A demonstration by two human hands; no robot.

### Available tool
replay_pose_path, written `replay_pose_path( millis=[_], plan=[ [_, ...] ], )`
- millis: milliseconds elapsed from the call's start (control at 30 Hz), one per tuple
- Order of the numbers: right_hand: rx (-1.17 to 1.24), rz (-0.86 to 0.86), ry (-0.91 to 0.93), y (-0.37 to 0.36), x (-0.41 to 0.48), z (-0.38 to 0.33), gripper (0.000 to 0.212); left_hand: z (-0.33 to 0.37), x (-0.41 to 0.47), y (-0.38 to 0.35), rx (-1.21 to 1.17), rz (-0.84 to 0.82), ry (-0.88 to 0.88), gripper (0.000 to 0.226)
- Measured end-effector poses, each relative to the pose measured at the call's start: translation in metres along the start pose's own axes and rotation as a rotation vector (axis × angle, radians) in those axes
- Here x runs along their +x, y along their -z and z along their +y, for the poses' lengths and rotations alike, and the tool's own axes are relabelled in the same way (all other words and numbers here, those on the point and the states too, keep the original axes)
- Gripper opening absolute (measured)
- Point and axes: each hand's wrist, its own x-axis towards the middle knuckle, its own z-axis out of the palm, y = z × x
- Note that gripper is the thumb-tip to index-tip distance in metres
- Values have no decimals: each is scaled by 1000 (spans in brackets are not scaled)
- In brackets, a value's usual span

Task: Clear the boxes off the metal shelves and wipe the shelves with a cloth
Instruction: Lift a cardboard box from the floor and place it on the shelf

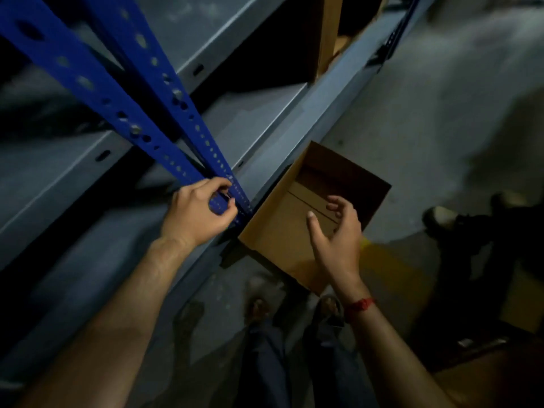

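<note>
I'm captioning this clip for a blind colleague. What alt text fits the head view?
Seen from above, a person's left hand grips a blue perforated upright of grey metal shelves, while the right hand hovers open over an open cardboard box low beside them. A second cardboard box sits on a higher shelf.

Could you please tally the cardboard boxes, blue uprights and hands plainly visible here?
Cardboard boxes: 2, open box, shelved box
Blue uprights: 2, gripped upright, other upright
Hands: 2, left hand, right hand
Total: 6
</note>
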Motion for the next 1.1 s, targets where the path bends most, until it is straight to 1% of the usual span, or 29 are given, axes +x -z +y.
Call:
replay_pose_path(
  millis=[133,267,400,467,533,567,667,733,833,900,967,1033,1100],
  plan=[
    [-62,11,-186,-35,3,71,56,-31,13,-75,43,-201,90,44],
    [-129,8,-376,-69,1,157,60,-73,25,-168,80,-368,309,62],
    [-176,-24,-532,-115,-3,260,68,-134,24,-274,181,-475,422,73],
    [-181,-40,-628,-137,-7,310,76,-159,20,-320,190,-511,493,80],
    [-176,-44,-761,-157,-14,354,88,-180,14,-358,182,-512,614,82],
    [-175,-42,-830,-171,-19,382,95,-194,9,-384,181,-506,678,82],
    [-109,-11,-971,-195,-28,422,108,-225,1,-421,163,-494,799,77],
    [-64,22,-1029,-212,-32,444,103,-244,-5,-442,160,-484,839,68],
    [-107,102,-1070,-224,-37,463,81,-262,-15,-461,124,-384,831,50],
    [-111,153,-1047,-225,-39,467,71,-266,-14,-464,70,-303,827,43],
    [-71,156,-1017,-220,-38,471,67,-266,-8,-464,43,-238,841,34],
    [-62,120,-975,-213,-37,468,64,-263,-2,-460,40,-229,816,25],
    [-95,121,-936,-203,-34,458,62,-254,2,-449,35,-238,784,17]
  ],
)
